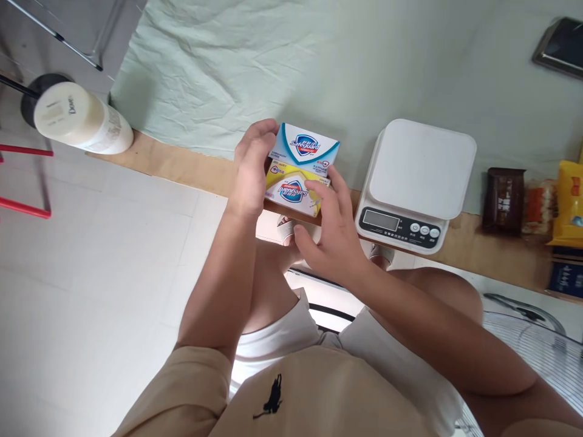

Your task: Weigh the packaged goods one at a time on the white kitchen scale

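Two Safeguard soap boxes lie side by side at the table's near edge: a blue and white soap box (306,147) farther off, and a yellow and white soap box (291,189) nearer me, its print turned the other way up. My left hand (252,170) is closed round their left ends, its thumb side hidden. At the right ends, my right hand (334,230) presses its fingers against them, the index finger lying over the yellow box's corner. The right thumb sticks out below, apart from the boxes. A white digital scale (421,170) stands right of my right hand, its plate bare.
A Dove pump bottle (86,118) stands at the table's left corner. On the right lie a dark brown snack packet (503,200), a clear packet (540,206) and a yellow bag (569,203). A dark object (562,45) sits at the far right. Pale green cloth (218,67) covers the table.
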### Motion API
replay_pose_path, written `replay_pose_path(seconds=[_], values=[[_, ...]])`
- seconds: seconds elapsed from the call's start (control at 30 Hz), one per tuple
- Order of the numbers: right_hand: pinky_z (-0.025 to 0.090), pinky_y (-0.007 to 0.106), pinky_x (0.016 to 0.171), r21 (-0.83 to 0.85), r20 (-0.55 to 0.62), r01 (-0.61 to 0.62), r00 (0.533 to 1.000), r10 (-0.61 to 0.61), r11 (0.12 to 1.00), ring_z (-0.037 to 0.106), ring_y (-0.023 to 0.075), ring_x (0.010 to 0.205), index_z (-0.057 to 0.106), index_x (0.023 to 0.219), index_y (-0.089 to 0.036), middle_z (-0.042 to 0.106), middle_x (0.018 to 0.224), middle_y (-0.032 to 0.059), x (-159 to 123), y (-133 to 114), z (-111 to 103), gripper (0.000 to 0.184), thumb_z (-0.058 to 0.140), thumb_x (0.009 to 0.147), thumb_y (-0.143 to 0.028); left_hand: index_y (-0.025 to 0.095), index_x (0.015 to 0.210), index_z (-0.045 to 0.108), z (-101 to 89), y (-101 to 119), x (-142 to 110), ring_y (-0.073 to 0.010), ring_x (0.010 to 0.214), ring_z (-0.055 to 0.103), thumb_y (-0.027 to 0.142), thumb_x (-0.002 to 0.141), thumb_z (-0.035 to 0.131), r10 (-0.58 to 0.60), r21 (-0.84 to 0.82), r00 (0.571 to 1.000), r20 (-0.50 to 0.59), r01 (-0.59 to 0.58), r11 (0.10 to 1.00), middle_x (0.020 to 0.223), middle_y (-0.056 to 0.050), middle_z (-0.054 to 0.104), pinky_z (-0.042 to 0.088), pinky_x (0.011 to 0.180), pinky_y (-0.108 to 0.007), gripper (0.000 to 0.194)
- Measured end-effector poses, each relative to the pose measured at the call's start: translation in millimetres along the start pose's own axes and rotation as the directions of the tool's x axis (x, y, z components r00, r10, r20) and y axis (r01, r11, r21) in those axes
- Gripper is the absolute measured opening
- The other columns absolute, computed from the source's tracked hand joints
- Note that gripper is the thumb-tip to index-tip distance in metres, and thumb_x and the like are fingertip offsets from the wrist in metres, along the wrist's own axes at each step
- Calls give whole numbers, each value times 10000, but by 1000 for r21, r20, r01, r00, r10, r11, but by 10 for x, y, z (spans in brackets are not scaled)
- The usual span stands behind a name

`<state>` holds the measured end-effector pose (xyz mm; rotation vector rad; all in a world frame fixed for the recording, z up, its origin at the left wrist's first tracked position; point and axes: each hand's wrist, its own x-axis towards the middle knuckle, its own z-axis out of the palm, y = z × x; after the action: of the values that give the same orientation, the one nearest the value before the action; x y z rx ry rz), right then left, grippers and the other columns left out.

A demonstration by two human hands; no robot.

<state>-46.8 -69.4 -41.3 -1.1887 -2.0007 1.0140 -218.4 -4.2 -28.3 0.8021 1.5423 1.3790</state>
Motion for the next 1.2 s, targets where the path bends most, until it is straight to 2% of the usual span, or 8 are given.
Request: replay_pose_path(seconds=[0.1,0.23,0.37,0.6,0.7,0.9,1.07,1.2], values=[[409,651,1289,-24,6,19,1000,-19,1000,281,339,1672,499,1471,-259,246,1762,160,2,59,-13,588,505,893,-147,244,1062,651,-42,-51,-4,-217,1179,741,50,820,618,87,147,996,1,-86,985,1206,-44,772,615,1067,-372,312],[450,633,1275,-24,23,-2,1000,2,1000,321,312,1662,534,1482,-278,251,1778,114,34,110,-43,616,445,901,-93,272,1052,664,-74,-94,-28,-229,1149,770,103,798,673,156,284,987,49,-163,945,1148,-32,795,668,967,-348,305],[548,620,1185,-10,65,-41,997,42,999,301,318,1673,487,1547,-298,239,1794,105,46,132,-38,677,428,906,-91,273,1051,661,-71,-94,-40,-230,1172,769,156,830,672,149,277,987,54,-158,948,1148,-28,802,661,986,-347,250],[560,625,1174,-8,76,-36,996,37,999,305,313,1673,464,1581,-310,394,1733,91,30,163,3,716,416,901,-91,253,1091,666,-75,-121,-5,-226,1162,755,186,837,672,155,121,985,81,-164,979,1152,-8,793,636,1037,-410,263],[535,648,1191,-26,85,-43,995,45,999,285,328,1680,475,1581,-281,381,1739,117,30,152,2,704,397,907,-90,263,1000,684,-71,-123,4,-216,1074,776,137,833,666,173,181,984,31,-176,968,1053,3,806,658,977,-411,210],[550,618,1180,-26,88,-29,996,31,999,281,313,1683,473,1582,-294,346,1760,112,33,160,1,689,385,928,-95,300,979,665,-74,-120,-2,-216,1074,779,105,823,685,162,327,987,-18,-147,934,1110,-3,795,699,879,-371,251],[544,594,1196,-40,97,-66,993,69,997,336,320,1660,502,1562,-302,280,1792,87,28,136,2,677,410,922,-101,286,948,642,-55,-92,-16,-217,1054,774,84,818,701,141,317,990,-29,-125,940,1080,-6,778,687,837,-383,248],[525,576,1216,-25,57,-42,997,43,999,318,296,1669,511,1548,-309,280,1792,78,16,136,17,657,424,929,-105,254,925,619,-22,-60,-22,-159,918,743,-41,790,663,125,313,990,-68,-97,945,974,13,767,652,808,-367,327]])
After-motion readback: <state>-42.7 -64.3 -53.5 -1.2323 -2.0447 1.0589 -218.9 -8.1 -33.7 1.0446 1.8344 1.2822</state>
